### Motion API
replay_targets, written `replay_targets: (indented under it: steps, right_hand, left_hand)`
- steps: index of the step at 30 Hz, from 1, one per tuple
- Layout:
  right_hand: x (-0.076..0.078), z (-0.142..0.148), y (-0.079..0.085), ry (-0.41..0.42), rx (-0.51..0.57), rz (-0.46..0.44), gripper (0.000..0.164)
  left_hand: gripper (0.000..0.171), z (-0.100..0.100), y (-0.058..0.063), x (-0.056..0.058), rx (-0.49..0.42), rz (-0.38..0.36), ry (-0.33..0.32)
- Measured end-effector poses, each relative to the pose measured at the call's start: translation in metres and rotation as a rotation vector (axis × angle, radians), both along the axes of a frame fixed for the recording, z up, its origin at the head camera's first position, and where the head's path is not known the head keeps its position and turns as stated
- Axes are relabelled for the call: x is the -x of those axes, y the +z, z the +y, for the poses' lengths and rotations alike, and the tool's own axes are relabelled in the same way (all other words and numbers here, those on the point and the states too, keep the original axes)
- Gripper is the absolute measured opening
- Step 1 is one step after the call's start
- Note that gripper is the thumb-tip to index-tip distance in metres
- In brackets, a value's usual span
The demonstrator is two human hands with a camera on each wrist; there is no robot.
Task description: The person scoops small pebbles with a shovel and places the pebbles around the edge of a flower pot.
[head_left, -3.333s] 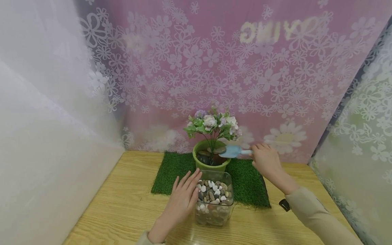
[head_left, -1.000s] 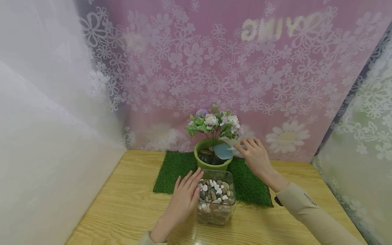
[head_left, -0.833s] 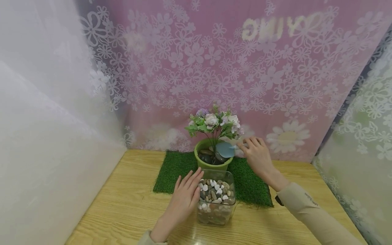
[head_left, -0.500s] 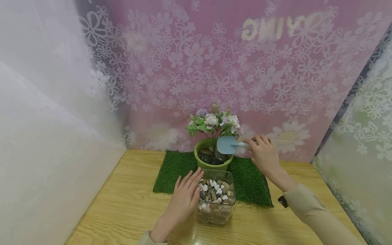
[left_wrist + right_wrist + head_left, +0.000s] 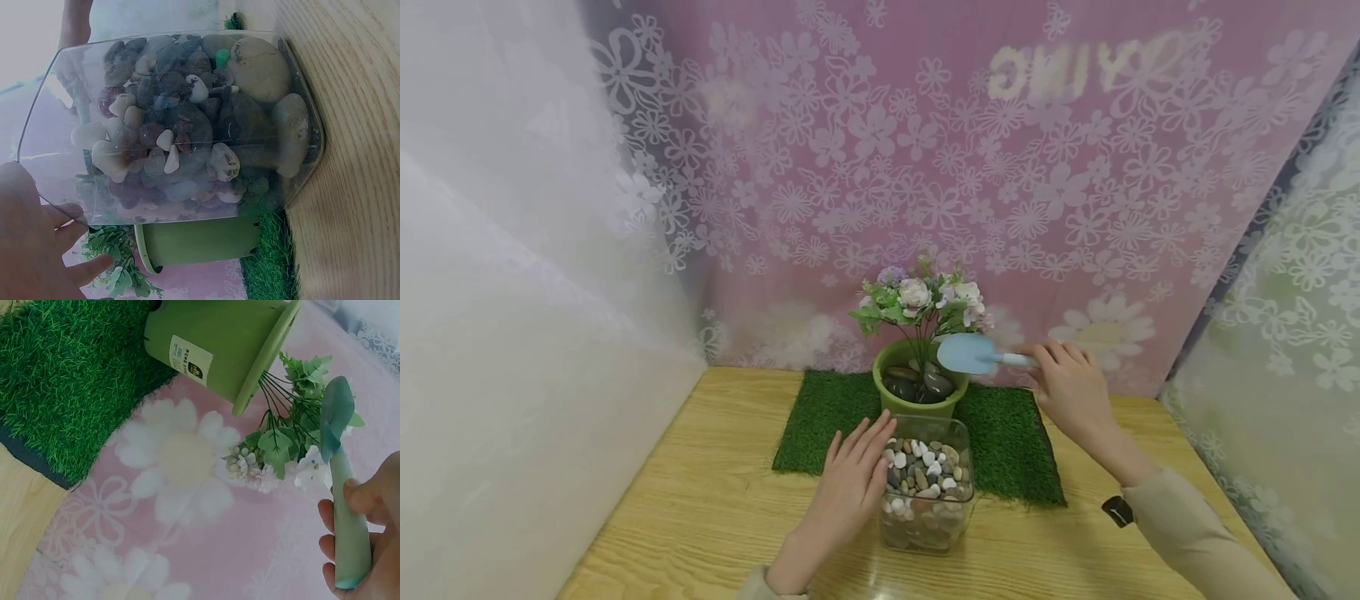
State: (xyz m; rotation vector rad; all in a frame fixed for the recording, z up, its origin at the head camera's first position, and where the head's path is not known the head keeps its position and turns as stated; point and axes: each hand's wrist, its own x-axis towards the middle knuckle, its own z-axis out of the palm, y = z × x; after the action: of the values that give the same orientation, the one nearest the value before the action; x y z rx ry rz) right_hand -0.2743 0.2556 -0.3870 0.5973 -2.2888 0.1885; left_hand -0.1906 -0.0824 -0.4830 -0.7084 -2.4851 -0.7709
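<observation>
My right hand grips the pale handle of a small blue trowel. Its blade hovers over the right rim of a green flowerpot and carries no stones that I can see. Large dark stones lie inside the pot around the stems of artificial flowers. My left hand rests with straight fingers against the left side of a clear plastic container. Mixed pebbles fill part of that container, as the left wrist view shows through its wall.
Under the pot lies a green artificial grass mat on a wooden table. A pink floral curtain hangs right behind the pot. Pale sheeting closes off the left side, and a patterned sheet the right.
The trowel carried a stone to the pot and tipped down into it; an extra dark stone now sits at the right inside. Trowel and right hand have since lifted and drawn right. Left hand stays put.
</observation>
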Motion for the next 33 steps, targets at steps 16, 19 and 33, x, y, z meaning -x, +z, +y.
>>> replay_targets:
  steps: [16,19,33]
  right_hand:
    - [-0.018,0.016,0.009,0.049,-0.046,-0.013,0.026]
    - [-0.023,0.017,0.012,0.068,-0.043,-0.009,0.026]
    - [-0.040,0.008,0.026,0.210,-0.114,0.190,0.048]
  left_hand:
    - [0.051,0.002,0.001,0.001,-0.020,-0.025,-0.006]
    - [0.051,0.002,0.002,0.000,-0.033,-0.029,-0.012]
    - [0.051,0.002,0.000,-0.001,-0.025,-0.010,-0.013]
